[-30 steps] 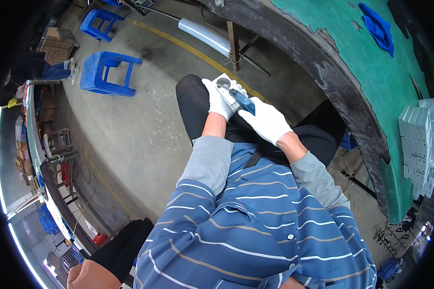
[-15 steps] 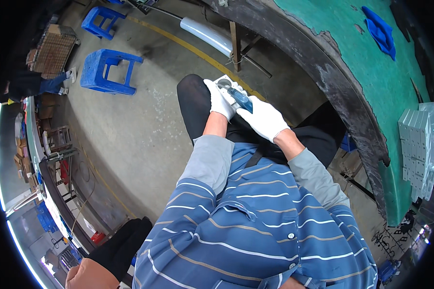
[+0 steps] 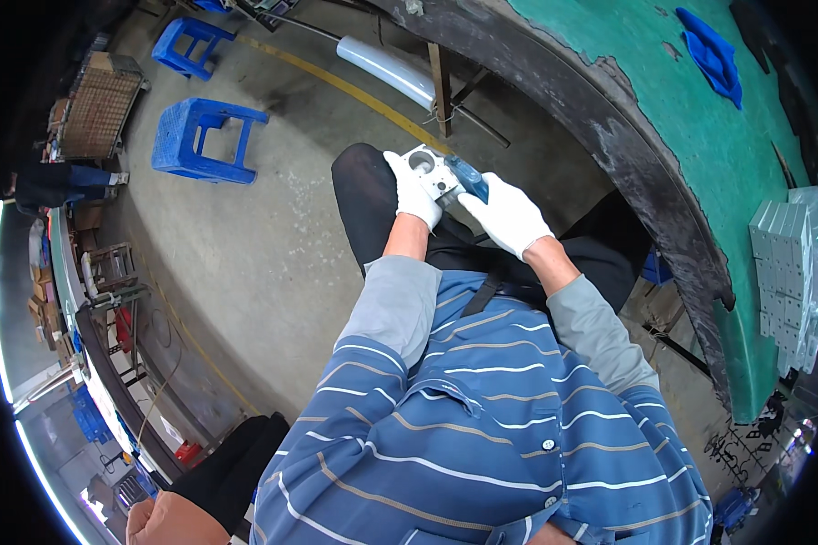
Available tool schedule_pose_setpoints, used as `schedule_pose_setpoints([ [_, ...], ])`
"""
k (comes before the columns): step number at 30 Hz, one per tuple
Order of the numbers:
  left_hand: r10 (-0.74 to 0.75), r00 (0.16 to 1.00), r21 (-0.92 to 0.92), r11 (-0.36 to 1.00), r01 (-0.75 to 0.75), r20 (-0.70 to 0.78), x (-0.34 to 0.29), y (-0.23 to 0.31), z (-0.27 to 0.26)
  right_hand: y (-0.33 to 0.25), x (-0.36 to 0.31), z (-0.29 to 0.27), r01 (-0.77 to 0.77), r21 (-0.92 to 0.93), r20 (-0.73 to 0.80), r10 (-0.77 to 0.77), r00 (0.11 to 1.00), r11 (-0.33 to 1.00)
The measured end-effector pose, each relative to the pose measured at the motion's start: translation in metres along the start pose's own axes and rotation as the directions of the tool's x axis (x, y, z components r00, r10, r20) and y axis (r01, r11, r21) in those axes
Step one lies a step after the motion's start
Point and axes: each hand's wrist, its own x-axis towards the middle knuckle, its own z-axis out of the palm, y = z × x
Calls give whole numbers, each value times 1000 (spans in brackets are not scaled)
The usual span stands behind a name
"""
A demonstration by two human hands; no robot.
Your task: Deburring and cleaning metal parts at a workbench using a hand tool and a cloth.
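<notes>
In a white glove, my left hand (image 3: pixel 411 193) grips a silvery metal block (image 3: pixel 440 183) with a large round bore and smaller holes, held above my lap by my left knee. My right hand (image 3: pixel 509 216), also gloved in white, is closed around a dark blue handled tool (image 3: pixel 468 178). That tool lies against the right side of the block; its working tip is hidden, so its kind cannot be told.
A green-topped worktable (image 3: pixel 600 36) with a worn dark edge curves along the right. On it are a blue cloth (image 3: pixel 711 56) and stacked grey metal blocks (image 3: pixel 780 263). Blue plastic stools (image 3: pixel 177 141) stand at left on the floor. A co-worker (image 3: pixel 50 186) is at far left.
My right hand and the blue tool have shifted right, off the block's face, uncovering its bore and holes. The co-worker at far left has moved slightly.
</notes>
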Motion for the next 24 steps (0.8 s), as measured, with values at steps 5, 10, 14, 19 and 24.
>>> schedule_pose_setpoints([
  [5,23,999,10,1000,-22,-32,1,1,-2,2,0,9,-22,-27,-19,21,1000,999],
  [10,41,998,12,999,-42,57,-8,3,-1,4,0,6,-24,-4,-16,24,1000,1000],
  [14,13,999,59,998,-15,40,-10,6,3,3,2,5,-33,1,10,33,999,999],
  [19,23,999,113,993,-27,40,-13,6,4,3,2,3,-37,-10,30,37,999,999],
  [24,27,998,124,992,-34,58,-6,4,-1,3,3,1,-32,17,33,31,999,999],
])
